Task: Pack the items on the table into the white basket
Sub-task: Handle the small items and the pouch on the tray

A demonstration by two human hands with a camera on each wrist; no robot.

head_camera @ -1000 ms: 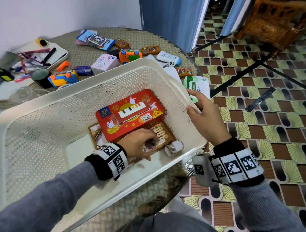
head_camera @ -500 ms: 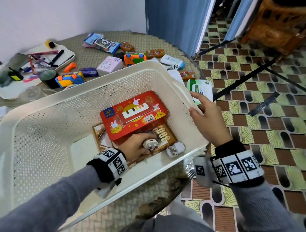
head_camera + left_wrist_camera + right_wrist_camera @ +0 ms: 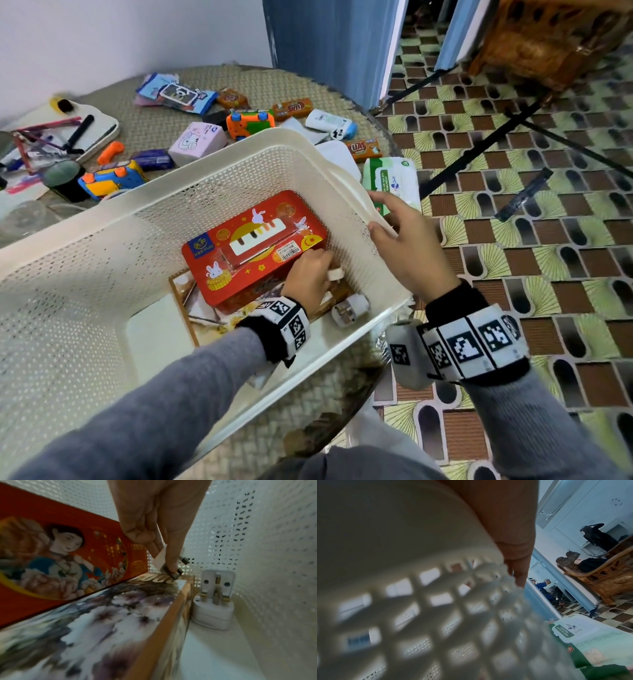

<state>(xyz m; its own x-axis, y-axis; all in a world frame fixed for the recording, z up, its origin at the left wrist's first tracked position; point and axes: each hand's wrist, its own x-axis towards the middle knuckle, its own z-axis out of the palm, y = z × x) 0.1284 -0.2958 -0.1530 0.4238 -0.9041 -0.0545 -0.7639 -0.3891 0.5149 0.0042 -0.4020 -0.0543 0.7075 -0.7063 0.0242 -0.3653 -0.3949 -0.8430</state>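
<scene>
Left hand (image 3: pixel 308 274) is down inside the white basket (image 3: pixel 102 226), fingers pinched around a small white plug adapter (image 3: pixel 160 559), holding it just above the flowery brown box (image 3: pixel 102 622) in the corner. The wrist view shows its dark pins poking out under the fingertips. Right next to that hand, on the side nearer the basket wall, a second white plug (image 3: pixel 349 308) sits on the basket floor with its three prongs up, squeezed between the brown box and the wall. On the far side of the left hand there's a red tin (image 3: pixel 253 246) with rabbits on it, lying on top of the brown box.

Right hand (image 3: pixel 411 250) is clamped on the basket rim, thumb inside and fingers over the outside edge. Just past its fingers is a green and white wipes pack (image 3: pixel 390 178) on the worktop (image 3: pixel 154 116).

Out beyond both hands, behind the basket, more stuff sits on the worktop: an orange toy (image 3: pixel 250 121), a pink tissue pack (image 3: pixel 197 142), a blue-yellow toy (image 3: pixel 113 178), and a few orange snack bars (image 3: pixel 363 148).
</scene>
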